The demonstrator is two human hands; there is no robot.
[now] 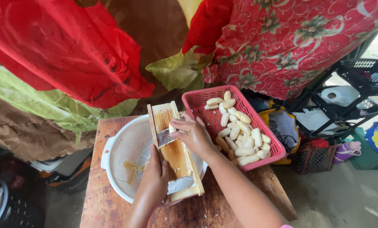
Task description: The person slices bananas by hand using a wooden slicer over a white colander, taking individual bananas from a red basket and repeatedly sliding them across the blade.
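Your left hand grips the near-left edge of the wooden slicer board, fingers curled tight round its rail; thumb side is hidden behind the board, so you can't see the full wrap. Your right hand sits on top of the slicer, approx. mid-board just past the metal blade, fingers narrow and pinched down on a pale peeled piece; most of that piece is covered by your fingertips, so its length can't be made out. The slicer lies tilted across the white colander, its near end over the colander's rim; part of the colander is hidden under the board. A few thin pale slices lie in the colander, left of the slicer, hard to count. Right of the slicer, touching the colander side, is a pink basket w/ peeled pale pieces. All rest on a worn wooden table, its near edge cut off by the frame. Beyond the slicer hang red and patterned cloths.
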